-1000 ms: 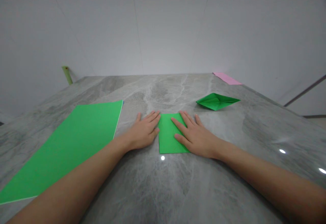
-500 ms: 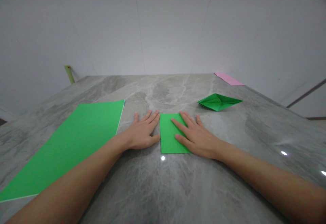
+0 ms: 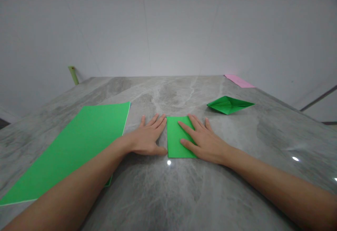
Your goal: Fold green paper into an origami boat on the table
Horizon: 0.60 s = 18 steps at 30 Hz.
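A small green folded sheet of paper (image 3: 174, 138) lies flat on the grey marbled table. My right hand (image 3: 202, 140) rests on its right part with the fingers spread, hiding that side. My left hand (image 3: 150, 136) lies flat on the table just left of the paper, fingers apart, its thumb and fingertips at or very near the left edge. Neither hand grips anything. Beyond my right hand sits a folded green paper piece (image 3: 229, 104), pointed at both ends and raised in the middle.
A large green paper stack or sheet (image 3: 79, 147) lies at the left, partly under my left forearm. At the far right corner is a pink paper (image 3: 240, 81). A pale green strip (image 3: 73, 75) stands by the far left edge. A white wall (image 3: 168, 34) backs the table.
My left thumb has slid slightly nearer to me along the paper's left edge. My right hand stays on the paper. The whole view has shifted a little.
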### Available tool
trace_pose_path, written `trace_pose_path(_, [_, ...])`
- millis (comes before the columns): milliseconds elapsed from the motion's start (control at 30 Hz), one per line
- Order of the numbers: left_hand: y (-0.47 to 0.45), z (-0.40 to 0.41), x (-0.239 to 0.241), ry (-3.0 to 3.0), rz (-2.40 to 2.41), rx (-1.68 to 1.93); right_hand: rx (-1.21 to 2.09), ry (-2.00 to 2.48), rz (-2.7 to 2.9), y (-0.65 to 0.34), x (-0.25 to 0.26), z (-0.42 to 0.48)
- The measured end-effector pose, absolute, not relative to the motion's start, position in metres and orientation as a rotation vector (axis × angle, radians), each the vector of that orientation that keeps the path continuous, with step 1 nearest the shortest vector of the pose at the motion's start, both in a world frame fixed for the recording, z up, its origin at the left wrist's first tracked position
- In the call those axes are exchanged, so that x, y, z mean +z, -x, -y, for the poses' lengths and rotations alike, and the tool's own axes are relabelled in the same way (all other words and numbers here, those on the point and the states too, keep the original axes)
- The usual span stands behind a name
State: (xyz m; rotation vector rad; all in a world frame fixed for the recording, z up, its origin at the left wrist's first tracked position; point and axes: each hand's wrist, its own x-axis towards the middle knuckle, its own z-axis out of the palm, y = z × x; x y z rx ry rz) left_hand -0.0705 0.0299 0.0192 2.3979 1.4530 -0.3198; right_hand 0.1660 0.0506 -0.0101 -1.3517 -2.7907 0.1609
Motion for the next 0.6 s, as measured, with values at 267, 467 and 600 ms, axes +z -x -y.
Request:
trace_pose_path(267, [0.063, -0.025, 0.02, -2.343, -1.511, -0.326, 0.283, 1.372, 2.664, -0.16, -0.013, -0.048])
trace_pose_path(467, [0.062, -0.024, 0.02, -2.345, -1.524, -0.323, 0.343, 1.397, 2.659, -0.156, -0.01, -0.045])
trace_pose_path(600, [0.062, -0.024, 0.02, -2.356, -1.516, -0.294, 0.337, 1.391, 2.654, -0.154, -0.009, -0.044])
